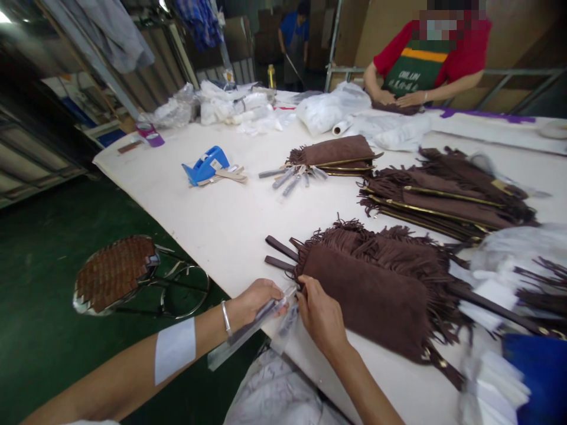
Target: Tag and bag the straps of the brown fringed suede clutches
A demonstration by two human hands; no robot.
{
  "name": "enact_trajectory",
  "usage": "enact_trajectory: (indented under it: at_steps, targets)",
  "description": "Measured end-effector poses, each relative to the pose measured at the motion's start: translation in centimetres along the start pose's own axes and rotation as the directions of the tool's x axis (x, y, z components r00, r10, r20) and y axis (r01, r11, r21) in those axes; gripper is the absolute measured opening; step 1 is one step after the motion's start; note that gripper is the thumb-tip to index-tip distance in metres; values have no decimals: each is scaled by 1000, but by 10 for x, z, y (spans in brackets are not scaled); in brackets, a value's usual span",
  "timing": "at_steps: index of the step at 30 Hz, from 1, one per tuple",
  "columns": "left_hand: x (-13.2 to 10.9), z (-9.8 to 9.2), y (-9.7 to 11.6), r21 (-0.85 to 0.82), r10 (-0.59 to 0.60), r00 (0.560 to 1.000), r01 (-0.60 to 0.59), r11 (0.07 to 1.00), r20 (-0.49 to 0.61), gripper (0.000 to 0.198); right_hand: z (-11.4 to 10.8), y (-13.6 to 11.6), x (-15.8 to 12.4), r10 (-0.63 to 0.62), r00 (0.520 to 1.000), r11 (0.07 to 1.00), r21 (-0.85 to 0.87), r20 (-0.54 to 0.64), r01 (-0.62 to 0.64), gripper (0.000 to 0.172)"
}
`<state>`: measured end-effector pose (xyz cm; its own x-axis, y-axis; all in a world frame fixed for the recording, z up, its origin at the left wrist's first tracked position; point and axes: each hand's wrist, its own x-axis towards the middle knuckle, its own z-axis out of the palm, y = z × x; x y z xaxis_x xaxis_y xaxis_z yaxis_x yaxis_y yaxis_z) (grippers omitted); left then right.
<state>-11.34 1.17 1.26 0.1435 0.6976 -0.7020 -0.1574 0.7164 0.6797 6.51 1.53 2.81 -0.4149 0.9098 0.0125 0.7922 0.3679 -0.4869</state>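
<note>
My left hand (254,301) is closed around a long clear plastic sleeve (241,333) with a dark strap inside it, held at the near table edge. My right hand (319,316) pinches the upper end of that sleeve, beside a brown suede fringed bag (376,289) lying flat just to its right. Two dark brown straps (280,255) stick out from the bag's left side. A silver bangle circles my left wrist and a white patch sits on that forearm.
More brown fringed bags lie stacked at right (447,195) and centre (339,153), with wrapped straps (290,177) beside them. A blue tape dispenser (206,165) sits at left. White plastic bags (328,109) pile far back. A person in red (425,65) works opposite. A woven stool (117,274) stands on the floor.
</note>
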Motion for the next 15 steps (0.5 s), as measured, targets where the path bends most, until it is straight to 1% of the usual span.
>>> enact_trajectory:
  at_steps: [3,5,8,13,15]
  targets:
    - [-1,-1,-2,9,34,999,-34,999,-19,7,1,-4,-14,-109,994,994,18,32,109,26]
    - [-2,-2,-3,21,56,998,-55,998,-40,9,4,-5,-16,-148,987,989,21,68,147,24]
    - [-2,-3,-3,49,83,994,-80,996,-65,9,7,-3,-7,-177,980,984,45,87,174,24]
    - [-1,-6,-6,103,114,993,-110,989,-39,6,10,5,7,-224,967,974,49,126,219,23]
    - [-1,-5,-7,124,141,989,-135,983,-41,5,11,5,8,-216,967,976,34,133,214,23]
